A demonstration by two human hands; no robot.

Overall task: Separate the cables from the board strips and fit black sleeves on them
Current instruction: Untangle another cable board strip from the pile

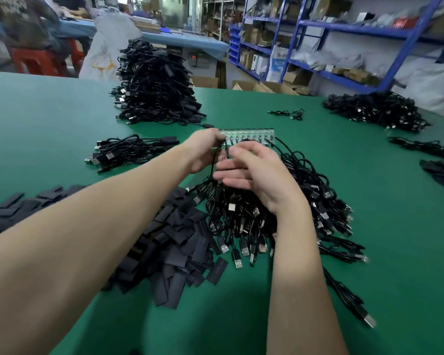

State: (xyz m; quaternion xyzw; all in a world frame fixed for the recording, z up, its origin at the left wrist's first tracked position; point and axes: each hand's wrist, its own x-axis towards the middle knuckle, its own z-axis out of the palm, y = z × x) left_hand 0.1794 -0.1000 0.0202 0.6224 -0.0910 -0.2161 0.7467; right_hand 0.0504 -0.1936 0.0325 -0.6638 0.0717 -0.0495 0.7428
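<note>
Left hand [203, 149] pinches one cable [212, 165] at the board strip's [246, 134] left end; right hand [251, 170] loosely spread just beside. Snap cleanly at the score.

One camera only, worn on my head, wide-angle. It looks forward and down across the green table [62, 119], close over my forearms. My left hand [203, 149] and right hand [254, 172] sit mid-frame. Blue shelves [344, 29] curve along the upper right edge, far off.
</note>
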